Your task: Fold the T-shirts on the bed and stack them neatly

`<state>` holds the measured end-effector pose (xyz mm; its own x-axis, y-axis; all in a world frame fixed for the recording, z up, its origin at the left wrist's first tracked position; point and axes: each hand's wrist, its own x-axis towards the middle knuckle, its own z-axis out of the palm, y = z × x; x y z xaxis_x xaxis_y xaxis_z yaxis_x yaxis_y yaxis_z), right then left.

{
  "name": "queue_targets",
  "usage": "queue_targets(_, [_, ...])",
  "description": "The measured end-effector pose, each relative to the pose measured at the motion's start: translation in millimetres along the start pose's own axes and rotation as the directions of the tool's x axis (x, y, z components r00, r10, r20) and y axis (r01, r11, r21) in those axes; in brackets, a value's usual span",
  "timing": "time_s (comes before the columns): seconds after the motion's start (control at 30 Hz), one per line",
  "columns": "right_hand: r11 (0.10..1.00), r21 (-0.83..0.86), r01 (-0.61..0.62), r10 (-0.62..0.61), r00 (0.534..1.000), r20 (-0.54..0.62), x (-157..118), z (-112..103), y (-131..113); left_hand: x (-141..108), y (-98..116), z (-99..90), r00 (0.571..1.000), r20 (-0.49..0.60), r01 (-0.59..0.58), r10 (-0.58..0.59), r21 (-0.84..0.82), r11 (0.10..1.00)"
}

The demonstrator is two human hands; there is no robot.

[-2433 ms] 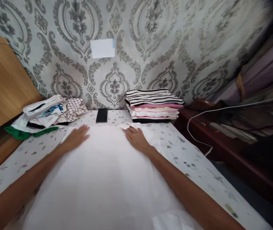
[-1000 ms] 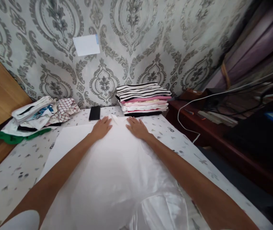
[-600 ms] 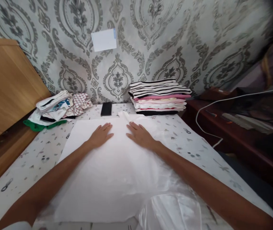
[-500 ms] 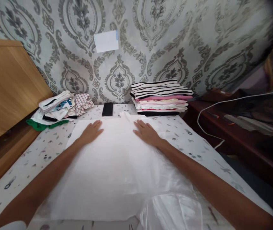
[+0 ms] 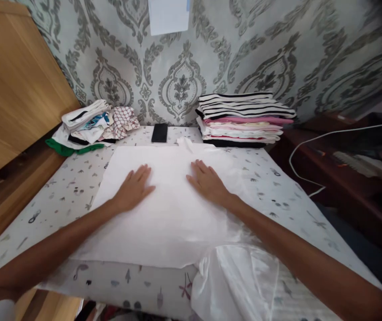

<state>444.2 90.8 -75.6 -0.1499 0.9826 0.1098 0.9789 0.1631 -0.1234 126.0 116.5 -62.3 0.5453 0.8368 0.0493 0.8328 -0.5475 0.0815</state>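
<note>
A white garment lies spread flat on a bed or table with a patterned white cover. My left hand rests palm down on its upper left part, fingers spread. On the upper right part lies my right hand, also flat with its fingers apart. Neither hand grips anything. A shiny, thin white part of the garment is bunched at the lower right, by my right forearm. At the top edge a small piece of the cloth stands up in a crumple.
A stack of folded clothes stands at the back right, a looser pile at the back left. Between them lies a black phone. A wooden cabinet borders the left; a white cable hangs at the right.
The view has tilted down, showing the cover's near edge. Both hands have slid over the cloth towards me, away from its top edge, and remain flat.
</note>
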Motion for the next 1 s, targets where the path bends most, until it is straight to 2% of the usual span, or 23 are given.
queue_targets(0.03, [1.0,0.003,0.026,-0.026,1.0,-0.007,-7.4,2.3,-4.8,-10.5,5.7,2.0,0.999,0.02,-0.026,0.026,-0.011,1.0])
queue_targets(0.1, [1.0,-0.013,0.012,-0.012,1.0,-0.026,-18.8,4.3,-4.0,-27.1,-0.9,1.0,0.998,0.053,0.017,-0.017,-0.001,1.0])
queue_targets(0.17, [0.999,-0.032,-0.04,0.039,0.999,-0.032,-24.4,3.2,7.2,-38.2,-26.4,-5.8,0.985,0.079,0.151,-0.154,0.039,0.988])
queue_targets(0.3, [0.995,-0.04,-0.094,0.093,0.995,-0.027,-22.9,-2.6,30.6,-52.1,-81.8,-24.7,0.915,0.116,0.375,-0.385,0.1,0.922])
queue_targets(0.37, [0.992,-0.036,-0.118,0.117,0.993,-0.03,-22.2,-6.3,29.3,-57.1,-88.2,-31.0,0.891,0.115,0.429,-0.439,0.103,0.898])
queue_targets(0.4, [0.991,-0.033,-0.13,0.129,0.991,-0.033,-23.7,-8.2,23.6,-59.3,-83.5,-32.6,0.892,0.098,0.433,-0.442,0.099,0.896])
queue_targets(0.43, [0.991,-0.028,-0.131,0.13,0.991,-0.033,-27.3,-10.1,14.6,-61.6,-73.7,-32.9,0.904,0.075,0.415,-0.422,0.091,0.905])
queue_targets(0.5, [0.998,-0.007,-0.07,0.07,0.997,-0.03,-42.3,-13.1,-11.8,-67.5,-42.0,-29.8,0.952,0.032,0.303,-0.305,0.059,0.951])
queue_targets(0.57, [0.995,0.034,0.09,-0.09,0.996,-0.014,-67.3,-14.2,-43.5,-76.7,-3.6,-22.9,0.993,0.031,0.116,-0.116,0.021,0.993])
queue_targets(0.63, [0.956,0.084,0.282,-0.284,0.959,0.002,-97.1,-13.9,-71.0,-89.9,27.7,-14.8,0.996,0.058,-0.071,0.07,0.009,0.997])
queue_targets(0.7, [0.91,0.115,0.398,-0.4,0.916,-0.007,-124.5,-13.8,-86.4,-105.5,41.2,-8.7,0.984,0.056,-0.173,0.171,0.033,0.984])
queue_targets(0.77, [0.894,0.124,0.431,-0.431,0.902,-0.028,-145.1,-15.6,-88.2,-121.3,35.5,-6.1,0.983,0.017,-0.183,0.182,0.087,0.979])
queue_targets(0.87, [0.889,0.12,0.443,-0.439,0.897,-0.058,-164.3,-22.8,-76.4,-142.8,7.2,-6.9,0.986,-0.086,-0.129,0.146,0.175,0.976])
queue_targets(1.0, [0.851,0.1,0.516,-0.504,0.855,-0.119,-181.9,-36.4,-63.9,-165.2,-24.0,-4.5,0.966,-0.218,-0.078,0.137,0.258,0.963])
